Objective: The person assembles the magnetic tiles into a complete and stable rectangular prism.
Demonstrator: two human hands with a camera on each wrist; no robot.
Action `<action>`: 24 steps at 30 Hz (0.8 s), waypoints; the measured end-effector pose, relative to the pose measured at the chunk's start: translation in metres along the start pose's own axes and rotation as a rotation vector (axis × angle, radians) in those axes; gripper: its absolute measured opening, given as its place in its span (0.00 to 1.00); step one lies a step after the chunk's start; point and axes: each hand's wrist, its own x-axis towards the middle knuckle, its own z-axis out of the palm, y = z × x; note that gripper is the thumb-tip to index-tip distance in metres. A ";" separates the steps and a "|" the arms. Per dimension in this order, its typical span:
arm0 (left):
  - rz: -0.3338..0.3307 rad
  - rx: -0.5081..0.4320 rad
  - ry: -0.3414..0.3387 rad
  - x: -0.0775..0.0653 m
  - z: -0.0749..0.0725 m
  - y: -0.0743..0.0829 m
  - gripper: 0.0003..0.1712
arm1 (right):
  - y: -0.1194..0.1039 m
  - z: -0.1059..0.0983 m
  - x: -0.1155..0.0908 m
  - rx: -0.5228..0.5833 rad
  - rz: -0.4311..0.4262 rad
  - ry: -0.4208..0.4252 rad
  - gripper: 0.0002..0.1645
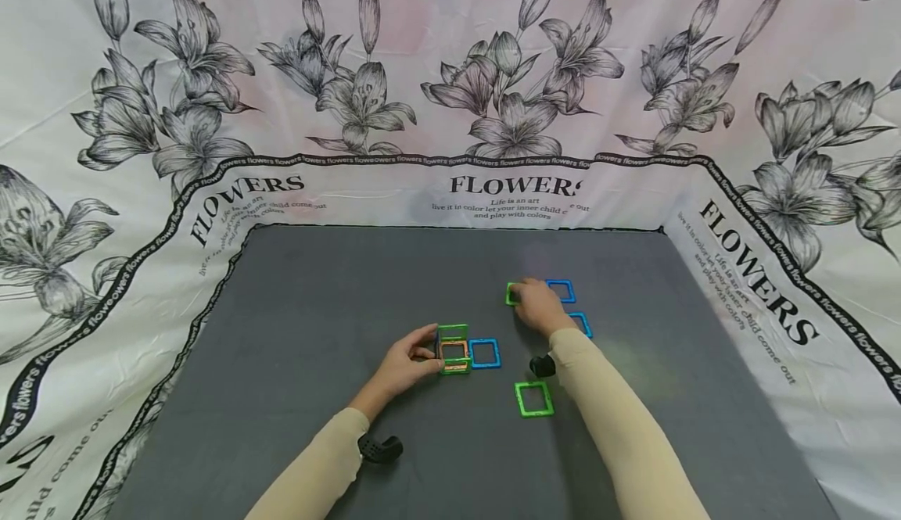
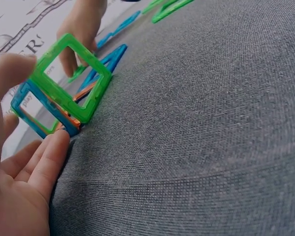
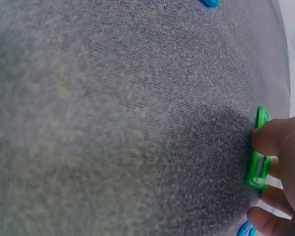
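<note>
A small box of magnetic square tiles (image 1: 454,332) stands on the cloth, with green walls front and back, a blue wall on its left and orange at the base. My left hand (image 1: 404,362) steadies its left side, thumb and fingers at the blue wall (image 2: 27,108). A blue square tile (image 1: 485,353) lies flat against the box's right side. Farther back, my right hand (image 1: 542,306) pinches a green square tile (image 3: 258,167) between thumb and fingers, close over the cloth. The hand partly covers that tile in the head view.
Two blue square tiles, one at the back (image 1: 561,291) and one partly behind the right sleeve (image 1: 581,324), lie near the right hand. A green square tile (image 1: 534,399) lies in front. Grey cloth (image 1: 317,285) covers the surface, with a flower-printed curtain (image 1: 394,191) around it.
</note>
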 end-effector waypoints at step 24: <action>-0.024 0.107 -0.004 0.002 0.000 0.005 0.48 | -0.007 -0.002 -0.021 -0.100 -0.160 -0.069 0.24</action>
